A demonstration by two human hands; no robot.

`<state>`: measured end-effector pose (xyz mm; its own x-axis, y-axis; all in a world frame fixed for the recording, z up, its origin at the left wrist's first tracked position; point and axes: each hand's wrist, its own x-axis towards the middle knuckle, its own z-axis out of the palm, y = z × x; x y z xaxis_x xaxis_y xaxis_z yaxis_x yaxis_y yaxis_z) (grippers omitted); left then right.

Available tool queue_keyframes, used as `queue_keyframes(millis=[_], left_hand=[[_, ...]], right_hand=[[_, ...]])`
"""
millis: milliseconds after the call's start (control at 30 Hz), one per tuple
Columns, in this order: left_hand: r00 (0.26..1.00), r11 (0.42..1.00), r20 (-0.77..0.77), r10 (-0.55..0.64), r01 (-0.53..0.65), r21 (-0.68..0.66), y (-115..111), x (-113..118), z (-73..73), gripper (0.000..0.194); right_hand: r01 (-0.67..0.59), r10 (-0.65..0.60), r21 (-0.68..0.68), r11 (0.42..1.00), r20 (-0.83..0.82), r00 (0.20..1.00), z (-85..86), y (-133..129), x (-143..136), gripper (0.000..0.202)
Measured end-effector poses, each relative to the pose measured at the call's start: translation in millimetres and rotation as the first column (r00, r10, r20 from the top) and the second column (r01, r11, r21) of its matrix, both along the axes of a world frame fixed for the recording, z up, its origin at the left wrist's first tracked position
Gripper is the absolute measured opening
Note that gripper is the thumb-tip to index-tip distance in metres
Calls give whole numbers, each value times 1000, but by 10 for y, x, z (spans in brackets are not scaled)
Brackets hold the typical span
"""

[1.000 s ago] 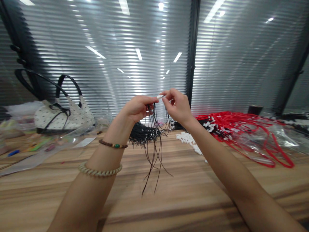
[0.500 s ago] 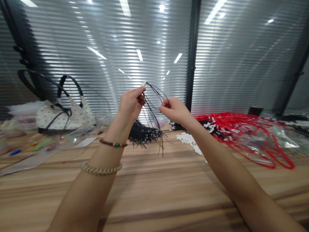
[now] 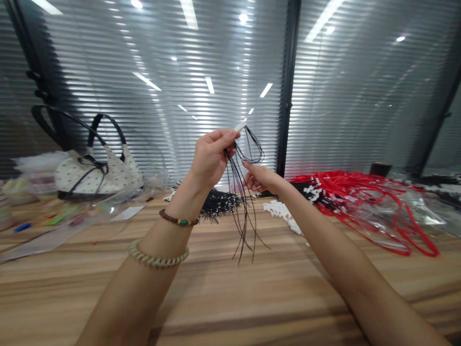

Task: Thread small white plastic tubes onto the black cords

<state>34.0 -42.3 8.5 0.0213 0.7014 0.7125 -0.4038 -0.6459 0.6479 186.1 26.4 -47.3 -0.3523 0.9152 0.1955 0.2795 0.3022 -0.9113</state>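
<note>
The person's left hand [image 3: 212, 156] is holding a small white piece [image 3: 240, 127] pinched between thumb and fingers, raised above the wooden table [image 3: 216, 298] near the middle of the view. A bunch of thin black cords [image 3: 246, 206] is hanging from this grip: on the right side the strands are looping out from the tip of the white piece and curving back toward the hand, while the loose ends are dangling lower and spreading slightly apart in front of the table. The right hand [image 3: 262, 178] is hovering just beside the cords, below the loop, with its fingers loosely bent and parted — whether a fingertip is touching a strand, I cannot tell. Behind the hanging ends, a thick bundle of black cords [image 3: 220, 204] is lying on the table, and a pile of white pieces [image 3: 277, 209] is resting to its right, near the right forearm. Farther right, a heap of red straps [image 3: 345, 180] is spreading over the tabletop among clear plastic. On the left, a spotted white handbag [image 3: 97, 178] with black handles is standing near the blinds [image 3: 216, 101] — a white card [image 3: 127, 213] is lying in front of it.
</note>
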Motion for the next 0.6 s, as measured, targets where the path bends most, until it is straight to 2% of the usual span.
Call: queue_keyframes(millis=[133,233,400,533,600], left_hand=[[993,1000,-118,-2,1,-8,-30,82,-57,24],[988,999,-149,-29,32,21,-33,84,-70,24],[992,998,-108,-58,59,7,0,36,-26,21],[1000,1000,-16,-6,5,-20,29,-39,23,21],[1000,1000,8,25,-24,-19,53,-95,40,18]], right_hand=[[17,-17,-13,1000,-40,999,-63,97,45,71],[40,-40,-11,999,-33,999,-85,115,10,71],[70,-71,4,998,9,997,-9,117,36,74],[127,-129,63,990,30,991,84,70,118,76],[99,-105,63,993,91,990,110,23,148,73]])
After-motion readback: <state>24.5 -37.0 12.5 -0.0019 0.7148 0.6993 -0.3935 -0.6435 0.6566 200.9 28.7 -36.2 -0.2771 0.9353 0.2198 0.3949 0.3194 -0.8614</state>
